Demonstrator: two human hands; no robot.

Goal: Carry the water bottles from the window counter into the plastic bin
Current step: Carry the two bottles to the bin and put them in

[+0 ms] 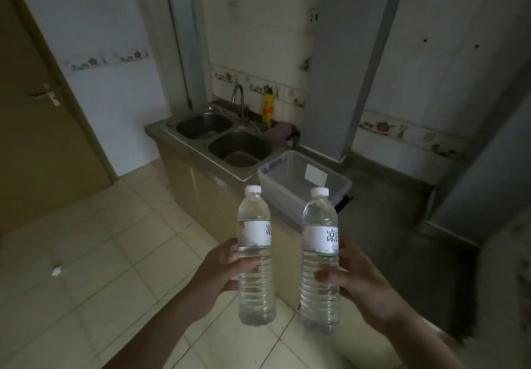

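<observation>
Bottles in both hands, held upright over the tiled floor [120,253], side by side and apart. Left hand [221,268] wraps the left water bottle [255,256] around its lower half, just under the white label, fingers closed on it. Right hand [356,285] grips the right water bottle [319,259] the same way, thumb in front, fingers round the back. Both bottles clear, white caps on, full or nearly full.

Plastic bin [290,193] sits ahead on the dark worktop [382,196], beside the double steel sink [224,138]; translucent, lid off, a white slip of paper [315,173] inside, no bottles visible in it. Bottle caps overlap the bin's near wall in view, but the bottles are in the air, short of it.

Yellow bottle [269,108] stands behind the sink by the tap [240,101], pink cloth [280,130] next to it. Brown door [34,127] at far left.
</observation>
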